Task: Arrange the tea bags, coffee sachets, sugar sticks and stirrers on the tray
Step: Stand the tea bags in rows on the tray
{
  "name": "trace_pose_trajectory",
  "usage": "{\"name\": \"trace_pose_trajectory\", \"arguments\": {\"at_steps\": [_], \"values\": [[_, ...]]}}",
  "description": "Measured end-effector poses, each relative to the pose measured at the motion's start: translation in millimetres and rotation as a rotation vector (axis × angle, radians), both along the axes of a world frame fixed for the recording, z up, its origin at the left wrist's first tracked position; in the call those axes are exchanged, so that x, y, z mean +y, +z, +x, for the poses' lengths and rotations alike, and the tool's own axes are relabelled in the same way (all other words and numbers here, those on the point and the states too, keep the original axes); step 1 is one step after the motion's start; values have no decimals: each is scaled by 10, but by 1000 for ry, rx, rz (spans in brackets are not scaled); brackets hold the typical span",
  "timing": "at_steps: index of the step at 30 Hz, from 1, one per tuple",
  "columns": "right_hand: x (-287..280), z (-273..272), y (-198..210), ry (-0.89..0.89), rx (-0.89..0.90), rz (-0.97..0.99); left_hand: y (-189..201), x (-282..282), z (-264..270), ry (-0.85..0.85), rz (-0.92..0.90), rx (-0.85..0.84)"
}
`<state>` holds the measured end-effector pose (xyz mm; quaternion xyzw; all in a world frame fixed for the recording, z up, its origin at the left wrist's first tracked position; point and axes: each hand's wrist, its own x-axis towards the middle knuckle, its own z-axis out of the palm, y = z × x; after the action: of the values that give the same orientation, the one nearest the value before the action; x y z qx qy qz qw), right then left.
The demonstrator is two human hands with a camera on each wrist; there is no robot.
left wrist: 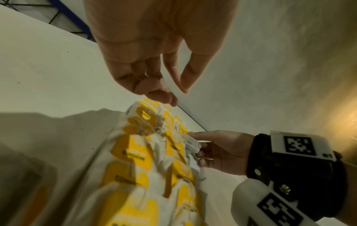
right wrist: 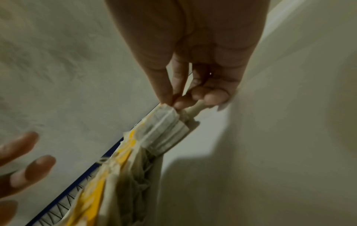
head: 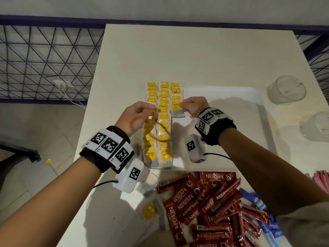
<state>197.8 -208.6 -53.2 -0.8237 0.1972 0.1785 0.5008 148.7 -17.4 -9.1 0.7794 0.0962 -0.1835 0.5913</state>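
Observation:
Yellow-tagged tea bags (head: 163, 122) lie in three columns at the left end of a white tray (head: 231, 93). My right hand (head: 181, 106) pinches the front tea bag (head: 175, 111) of the short right-hand column; in the right wrist view thumb and forefinger (right wrist: 164, 94) pinch that tea bag's (right wrist: 164, 126) paper edge. My left hand (head: 152, 111) hovers just above the left and middle columns with its fingers (left wrist: 160, 94) loosely curled, thumb apart, and nothing visibly between them. Red coffee sachets (head: 204, 202) lie heaped on the table in front of the tray.
Two loose tea bags (head: 149, 210) lie on the table left of the sachets. Blue sugar sticks (head: 263, 207) and pink stirrers (head: 318, 179) sit at the near right. Two clear upturned glasses (head: 286, 90) stand right of the tray. The table's left edge (head: 83, 125) is close.

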Motion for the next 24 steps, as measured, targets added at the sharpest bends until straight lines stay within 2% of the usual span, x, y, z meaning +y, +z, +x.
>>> {"name": "trace_pose_trajectory", "arguments": {"at_steps": [7,13,19,24], "values": [[16,-30,30,-18,-9,-28,-1,71,-29,-25,6,-2],[-19,-232,91,97,93,-2,28,95,-49,-31,-3,11],[-10,-339,100,168,11,-82,49,58,-77,-31,-13,17],[-21,-324,132,243,16,-161,57,79,-90,-36,-3,21]]}}
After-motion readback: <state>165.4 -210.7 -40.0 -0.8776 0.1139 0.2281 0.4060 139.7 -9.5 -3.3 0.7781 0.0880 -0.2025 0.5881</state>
